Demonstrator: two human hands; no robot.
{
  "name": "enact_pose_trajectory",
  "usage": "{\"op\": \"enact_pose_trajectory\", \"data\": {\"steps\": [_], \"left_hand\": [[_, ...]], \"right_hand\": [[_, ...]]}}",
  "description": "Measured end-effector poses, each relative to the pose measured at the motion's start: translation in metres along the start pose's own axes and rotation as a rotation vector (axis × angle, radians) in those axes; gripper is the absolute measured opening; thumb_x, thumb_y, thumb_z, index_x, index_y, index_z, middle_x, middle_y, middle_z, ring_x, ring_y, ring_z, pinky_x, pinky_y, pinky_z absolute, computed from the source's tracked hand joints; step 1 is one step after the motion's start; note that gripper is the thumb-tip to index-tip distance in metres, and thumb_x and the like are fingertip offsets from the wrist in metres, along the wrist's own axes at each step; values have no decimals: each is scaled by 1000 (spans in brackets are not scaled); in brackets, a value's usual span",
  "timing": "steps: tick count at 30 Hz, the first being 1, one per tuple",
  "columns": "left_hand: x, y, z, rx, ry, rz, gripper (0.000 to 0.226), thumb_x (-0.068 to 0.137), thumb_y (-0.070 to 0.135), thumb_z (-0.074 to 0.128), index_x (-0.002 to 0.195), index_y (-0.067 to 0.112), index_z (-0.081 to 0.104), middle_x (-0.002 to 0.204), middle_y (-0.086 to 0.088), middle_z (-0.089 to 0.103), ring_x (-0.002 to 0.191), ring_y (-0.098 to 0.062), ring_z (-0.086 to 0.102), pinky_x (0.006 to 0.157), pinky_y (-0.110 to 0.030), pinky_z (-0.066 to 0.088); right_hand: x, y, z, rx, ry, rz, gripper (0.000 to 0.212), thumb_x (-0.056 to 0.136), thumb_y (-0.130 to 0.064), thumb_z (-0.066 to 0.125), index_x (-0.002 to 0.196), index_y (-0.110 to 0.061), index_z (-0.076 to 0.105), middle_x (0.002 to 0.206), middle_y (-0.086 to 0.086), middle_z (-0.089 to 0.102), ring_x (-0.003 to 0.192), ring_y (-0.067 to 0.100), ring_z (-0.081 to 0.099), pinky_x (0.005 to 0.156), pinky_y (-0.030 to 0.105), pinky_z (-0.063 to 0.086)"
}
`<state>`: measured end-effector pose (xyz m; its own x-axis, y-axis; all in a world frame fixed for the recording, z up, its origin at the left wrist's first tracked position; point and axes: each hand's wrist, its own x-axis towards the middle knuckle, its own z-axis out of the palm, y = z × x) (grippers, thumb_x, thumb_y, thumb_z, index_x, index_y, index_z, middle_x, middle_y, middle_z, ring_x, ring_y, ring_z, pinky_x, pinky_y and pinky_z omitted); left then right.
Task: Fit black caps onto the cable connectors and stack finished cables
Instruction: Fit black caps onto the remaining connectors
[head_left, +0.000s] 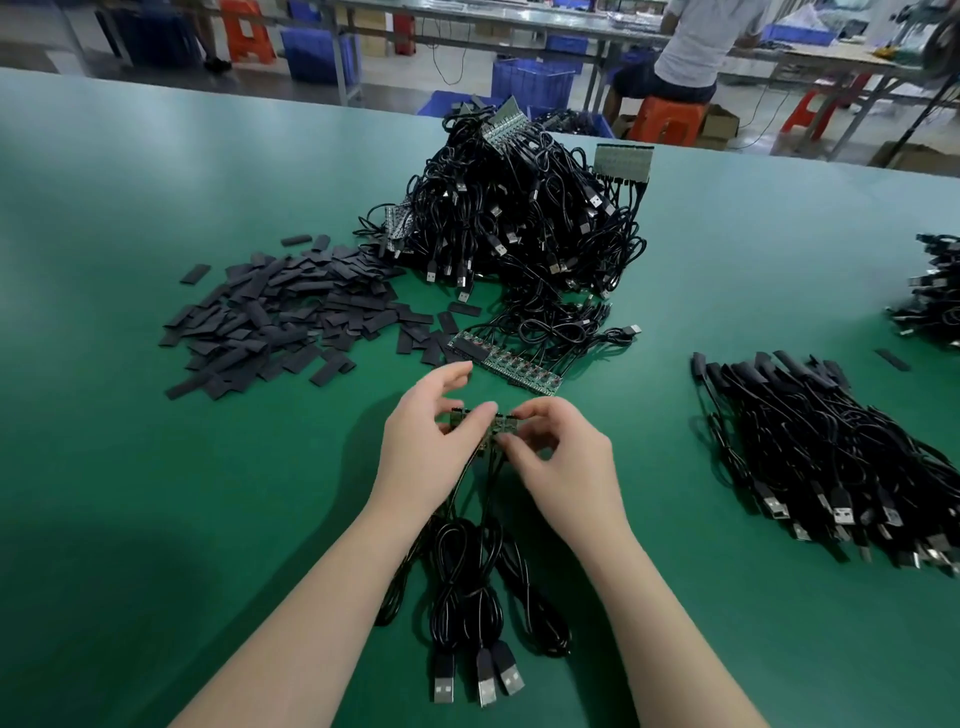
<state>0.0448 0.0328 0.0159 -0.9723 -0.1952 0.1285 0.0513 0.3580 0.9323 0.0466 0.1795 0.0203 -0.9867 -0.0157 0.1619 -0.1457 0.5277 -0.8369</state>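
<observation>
My left hand (426, 447) and my right hand (561, 457) meet at the table's middle, both pinching a short strip of small circuit boards (496, 425). Black cables (467, 582) hang from that strip toward me, and their USB plugs (480, 675) lie on the mat. A loose heap of flat black caps (280, 317) spreads to the left. Just beyond my hands lies a longer board strip with cables (506, 361). Capped cables sit stacked (831, 462) at the right.
A big tangled pile of uncapped cables and board strips (519, 218) rises at the back centre of the green table (156, 467). Another cable pile (935, 291) shows at the far right edge. A single cap (892, 359) lies alone. A seated person (696, 47) works behind.
</observation>
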Motion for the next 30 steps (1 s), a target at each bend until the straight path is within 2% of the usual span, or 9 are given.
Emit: {"op": "enact_pose_trajectory", "data": {"steps": [5, 10, 13, 15, 18, 21, 24, 28, 30], "left_hand": [[3, 2, -9, -138, -233, -130, 45, 69, 40, 83, 108, 49, 64, 105, 5, 71, 106, -17, 63, 96, -37, 50], [0, 7, -6, -176, -190, -71, 30, 73, 21, 84, 91, 41, 70, 90, 4, 75, 89, -20, 71, 90, -47, 55], [-3, 6, -1, -136, -120, -55, 23, 75, 23, 83, 88, 39, 71, 80, 9, 74, 76, -17, 69, 79, -36, 58], [-5, 7, 2, -108, -75, -38, 21, 74, 25, 83, 84, 40, 71, 67, 17, 69, 56, -5, 56, 62, -19, 49], [-6, 8, 5, -84, -16, -7, 24, 73, 25, 83, 78, 44, 70, 53, 16, 60, 45, -4, 37, 48, -14, 36], [-8, 10, 8, -42, 28, 19, 32, 73, 26, 83, 74, 52, 67, 63, 8, 69, 51, -11, 48, 51, -17, 43], [-11, 10, 12, -20, 60, 34, 29, 74, 24, 83, 74, 49, 66, 75, 17, 71, 73, -8, 65, 67, -18, 51], [-8, 8, 11, -8, 90, 18, 25, 76, 26, 81, 78, 47, 66, 72, 25, 67, 67, -9, 56, 62, -12, 45], [-6, 5, 7, -41, 75, -16, 24, 79, 28, 79, 88, 45, 66, 76, 34, 63, 77, -11, 54, 67, -5, 38]], "right_hand": [[-2, 1, -10, 320, 59, 21, 23, 83, -9, 76, 88, -30, 69, 73, -12, 66, 67, 2, 60, 66, 13, 46], [-1, 0, -13, 357, 41, 65, 15, 83, -17, 78, 87, -31, 75, 75, -13, 74, 70, 1, 66, 67, 12, 49], [-2, 0, -13, 310, 80, 61, 14, 82, -18, 79, 78, -31, 75, 75, -16, 74, 70, -1, 67, 67, 11, 49], [-3, 0, -10, 283, 112, 43, 14, 82, -17, 79, 75, -28, 74, 72, -16, 72, 65, -4, 63, 64, 9, 46], [-4, 0, -8, 272, 146, 26, 14, 82, -15, 79, 74, -24, 72, 67, -18, 69, 63, -4, 60, 62, 8, 44], [-5, 0, -7, 253, 165, 11, 21, 83, -14, 79, 73, -30, 70, 69, -22, 69, 65, -6, 61, 63, 7, 44], [-7, 0, -6, 227, 199, -30, 20, 83, -13, 78, 73, -28, 69, 68, -16, 69, 67, -4, 62, 65, 7, 44], [-9, -1, -2, 173, 244, -70, 18, 84, -14, 76, 74, -26, 69, 68, -16, 68, 69, -3, 62, 66, 7, 45], [-8, 1, -5, 259, 294, 1, 17, 87, -16, 74, 74, -27, 69, 70, -18, 69, 64, -4, 60, 63, 7, 44]]}}
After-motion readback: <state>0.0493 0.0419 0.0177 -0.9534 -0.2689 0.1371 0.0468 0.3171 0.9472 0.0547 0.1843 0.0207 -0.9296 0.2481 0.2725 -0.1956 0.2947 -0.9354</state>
